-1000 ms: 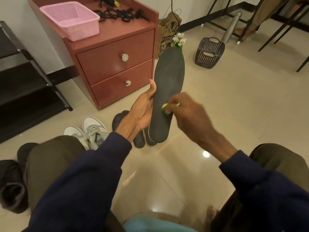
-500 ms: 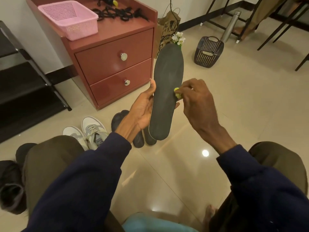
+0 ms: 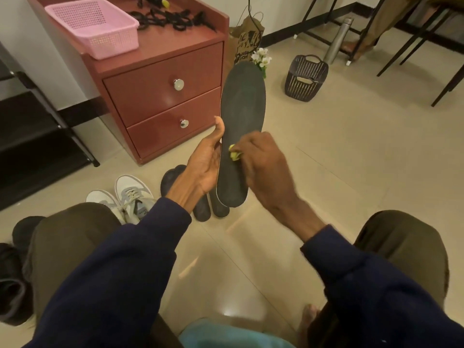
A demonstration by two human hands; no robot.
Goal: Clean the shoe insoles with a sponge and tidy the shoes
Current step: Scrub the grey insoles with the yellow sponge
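One insole [image 3: 242, 114], dark grey, is held upright in the air in front of the person, its toe end pointing up and away. The left hand [image 3: 206, 164] grips it along its left edge: the thumb [image 3: 220, 128] lies against the front, while the other fingers are hidden behind it. The right hand [image 3: 266, 164] has its fingers [image 3: 248, 146] curled round one small yellow sponge [image 3: 234, 153] and presses it on the face of the insole, about halfway down.

On the floor [image 3: 351, 172] just behind the left wrist lie more dark insoles [image 3: 202, 209]; at least two ends show, and the wrist hides too much for a sure count. Beside them stand two white and grey sneakers [image 3: 133, 194], side by side. At the far left edge lie two black shoes [image 3: 15, 285], partly cut off.

One red cabinet [image 3: 160, 104] has two drawers, each with one round knob. Its top surface carries one pink basket [image 3: 100, 26] and a tangle of black laces [image 3: 170, 18]. Next to the cabinet stands one paper bag [image 3: 247, 38], with a bunch of white flowers [image 3: 261, 57] in front. Farther right are one dark basket [image 3: 306, 77] and one metal bottle [image 3: 339, 38].
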